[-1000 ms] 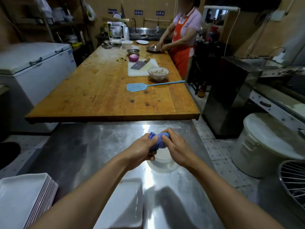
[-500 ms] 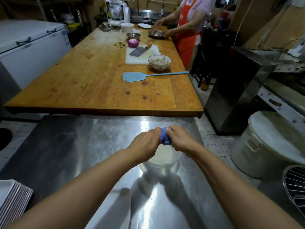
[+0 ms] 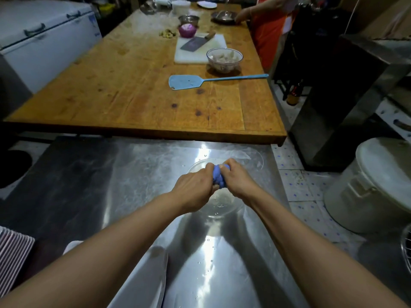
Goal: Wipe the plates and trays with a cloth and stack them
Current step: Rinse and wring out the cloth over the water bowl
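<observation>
A bunched blue cloth (image 3: pixel 219 177) is squeezed between my left hand (image 3: pixel 193 187) and my right hand (image 3: pixel 239 180), both closed tight on it. The hands hover over a clear glass bowl (image 3: pixel 224 207) that rests on the steel counter (image 3: pixel 133 174). A white rectangular tray (image 3: pixel 144 283) lies on the counter near me, partly hidden under my left forearm. At the lower left edge a stack of white trays (image 3: pixel 13 256) shows its ribbed side.
Beyond the steel counter stands a wooden table (image 3: pixel 133 96) with a blue spatula (image 3: pixel 200 81), a bowl of food (image 3: pixel 224 57), a cutting board with a cleaver (image 3: pixel 196 42). A person in an orange apron (image 3: pixel 266 25) works there. White chest freezer (image 3: pixel 44 36) left, white lidded bucket (image 3: pixel 375 187) right.
My hands keep wringing the blue cloth over the glass bowl, twisting it tighter. My head has tilted down and moved forward, so the tray stack has slid toward the lower left edge.
</observation>
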`<state>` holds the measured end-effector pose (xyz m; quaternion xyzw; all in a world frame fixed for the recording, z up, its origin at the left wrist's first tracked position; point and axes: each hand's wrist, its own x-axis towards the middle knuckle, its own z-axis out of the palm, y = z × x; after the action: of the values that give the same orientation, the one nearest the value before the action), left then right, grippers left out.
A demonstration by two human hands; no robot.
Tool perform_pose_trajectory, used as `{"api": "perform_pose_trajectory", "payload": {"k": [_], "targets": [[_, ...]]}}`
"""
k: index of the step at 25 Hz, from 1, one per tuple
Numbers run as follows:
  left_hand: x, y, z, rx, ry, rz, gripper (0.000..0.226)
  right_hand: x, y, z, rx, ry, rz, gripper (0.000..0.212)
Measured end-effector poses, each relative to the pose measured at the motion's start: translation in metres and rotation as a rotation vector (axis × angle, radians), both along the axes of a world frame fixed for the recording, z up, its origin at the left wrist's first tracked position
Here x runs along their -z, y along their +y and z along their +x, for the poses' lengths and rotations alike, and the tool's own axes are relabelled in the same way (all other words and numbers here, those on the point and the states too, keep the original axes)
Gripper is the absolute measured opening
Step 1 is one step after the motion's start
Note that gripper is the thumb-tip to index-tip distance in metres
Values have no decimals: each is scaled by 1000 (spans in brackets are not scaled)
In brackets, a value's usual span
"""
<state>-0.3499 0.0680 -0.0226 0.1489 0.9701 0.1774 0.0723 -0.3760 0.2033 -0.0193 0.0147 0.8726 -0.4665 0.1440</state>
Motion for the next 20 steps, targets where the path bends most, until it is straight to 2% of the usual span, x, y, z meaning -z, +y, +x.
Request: {"api": "perform_pose_trajectory", "payload": {"k": [3, 5, 7, 9, 11, 13, 14, 16, 20], "targets": [[-8, 6, 6, -71, -16, 80, 36, -9, 3, 2, -83, 11, -13, 14], [-17, 8, 8, -138, -7, 202, 27, -19, 7, 5, -97, -13, -104, 19], [-26, 5, 6, -193, -75, 346, 18, -29, 13, 11, -119, -73, -259, 22], [-34, -3, 5, -239, -277, 576, 20, -34, 22, 20, -202, -74, -317, 25], [-41, -11, 8, -272, -643, 887, 28, -36, 26, 27, -306, 1, -281, 36], [-46, -17, 12, -275, -916, 1077, 31, -37, 21, 30, -378, 111, -270, 38], [-47, -18, 13, -252, -958, 1096, 31, -37, 18, 30, -383, 149, -262, 32], [-50, -22, 12, -166, -908, 1037, 28, -38, 13, 28, -354, 184, -221, 20], [-55, -21, 11, -40, -708, 878, 26, -47, 15, 18, -382, 196, -61, 24]]}}
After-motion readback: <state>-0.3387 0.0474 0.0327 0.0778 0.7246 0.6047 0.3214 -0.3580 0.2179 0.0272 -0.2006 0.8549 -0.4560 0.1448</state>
